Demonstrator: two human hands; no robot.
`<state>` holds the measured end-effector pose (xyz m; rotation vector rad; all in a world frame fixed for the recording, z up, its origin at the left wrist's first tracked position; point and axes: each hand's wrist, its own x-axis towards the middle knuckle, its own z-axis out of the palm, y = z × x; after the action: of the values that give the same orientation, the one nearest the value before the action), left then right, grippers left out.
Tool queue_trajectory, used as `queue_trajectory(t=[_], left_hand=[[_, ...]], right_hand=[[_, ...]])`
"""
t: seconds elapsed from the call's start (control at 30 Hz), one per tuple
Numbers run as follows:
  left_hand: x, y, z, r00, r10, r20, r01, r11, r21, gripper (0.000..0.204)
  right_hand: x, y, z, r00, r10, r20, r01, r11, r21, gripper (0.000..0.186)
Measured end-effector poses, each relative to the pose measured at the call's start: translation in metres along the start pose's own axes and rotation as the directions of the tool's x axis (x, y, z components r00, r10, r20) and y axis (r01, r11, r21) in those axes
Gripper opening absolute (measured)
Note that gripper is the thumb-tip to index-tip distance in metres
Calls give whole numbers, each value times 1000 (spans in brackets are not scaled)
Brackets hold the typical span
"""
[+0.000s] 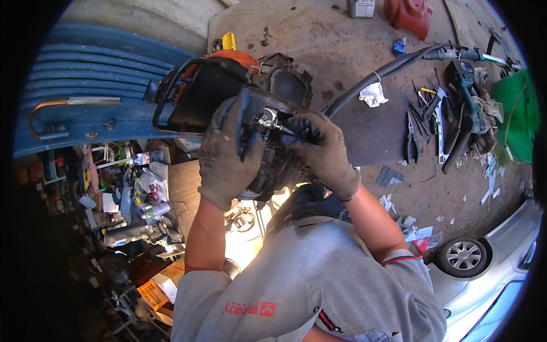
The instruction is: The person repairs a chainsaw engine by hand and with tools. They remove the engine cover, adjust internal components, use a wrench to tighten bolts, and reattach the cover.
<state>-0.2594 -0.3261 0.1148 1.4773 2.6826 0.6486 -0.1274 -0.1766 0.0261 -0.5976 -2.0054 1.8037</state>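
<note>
A black backpack-style engine unit [205, 91] with an orange cover lies on the table edge, a small silver metal fitting [266, 117] exposed on it, likely part of the fuel system. My left hand [231, 151], in a grey and black work glove, is closed on the engine housing beside the fitting. My right hand [322, 151], gloved the same, is closed on a slim tool [288, 130] whose metal end meets the fitting. Much of the engine below it is hidden by my hands.
The stained worktable [353, 51] holds pliers [411, 145], a green-and-black power tool [467, 97], a white rag [373, 94], a red plastic part [407, 17] and a long hose [364, 80]. A blue corrugated panel [97, 51], cluttered shelves [114, 199] and a silver car [490, 285] surround me.
</note>
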Motion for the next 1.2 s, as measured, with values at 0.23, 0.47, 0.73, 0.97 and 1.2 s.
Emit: queue_trajectory(t=[0.23,0.47,0.73,0.97,1.2], left_hand=[[-2,0,1,1000,-2,-14,2,1000,4,77],[2,1,0,1000,3,-2,-3,1000,0,78],[2,3,-1,1000,6,0,-6,1000,13,77],[-1,0,1,1000,2,-7,-2,1000,14,77],[0,1,0,1000,20,-2,-20,1000,8,78]], right_hand=[[2,1,2,995,-84,57,94,976,-196,30],[4,-1,8,999,-52,-7,51,992,-112,33],[1,-1,7,994,-103,-33,101,993,-55,24],[3,1,1,986,-146,80,158,970,-182,31],[2,3,3,994,-93,54,99,988,-116,33]])
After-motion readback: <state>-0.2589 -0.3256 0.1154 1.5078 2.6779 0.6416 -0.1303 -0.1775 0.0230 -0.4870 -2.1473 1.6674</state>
